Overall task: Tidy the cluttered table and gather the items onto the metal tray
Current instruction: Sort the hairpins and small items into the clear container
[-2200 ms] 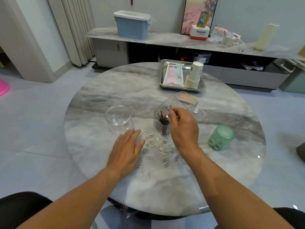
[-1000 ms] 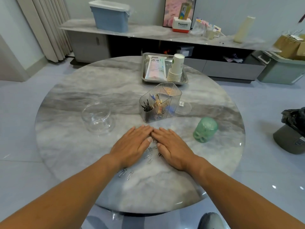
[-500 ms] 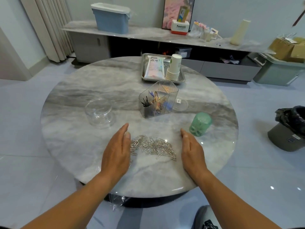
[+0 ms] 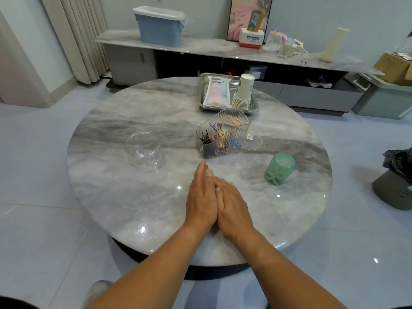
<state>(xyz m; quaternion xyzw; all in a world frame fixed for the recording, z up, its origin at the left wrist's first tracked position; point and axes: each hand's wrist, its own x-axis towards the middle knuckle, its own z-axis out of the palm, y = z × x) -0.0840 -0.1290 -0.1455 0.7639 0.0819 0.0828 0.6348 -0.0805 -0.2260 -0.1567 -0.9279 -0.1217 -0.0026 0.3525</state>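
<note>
The left hand (image 4: 201, 197) and the right hand (image 4: 231, 205) stand on edge side by side on the marble worktop (image 4: 111, 186), palms turned to each other and touching along their inner sides. The fingers of both are straight and pressed together; they pinch nothing that I can see. I judge that the hands are closed like this to trap small loose items between the palms, but what is inside is hidden. Both hands point away from the person, toward the clear ribbed organizer (image 4: 223, 136), which stands upright just beyond the fingertips with pins and clips in its compartments. The metal tray (image 4: 204, 108) waits at the far edge, its long axis running left to right, with a flat packet (image 4: 217, 92) lying front to back in it and a stack of paper cups (image 4: 243, 92) leaning slightly beside the packet. A glass bowl (image 4: 142, 150), a clear lid (image 4: 253, 141) and a green container (image 4: 279, 169) tipped on its side are not yet gathered.
</note>
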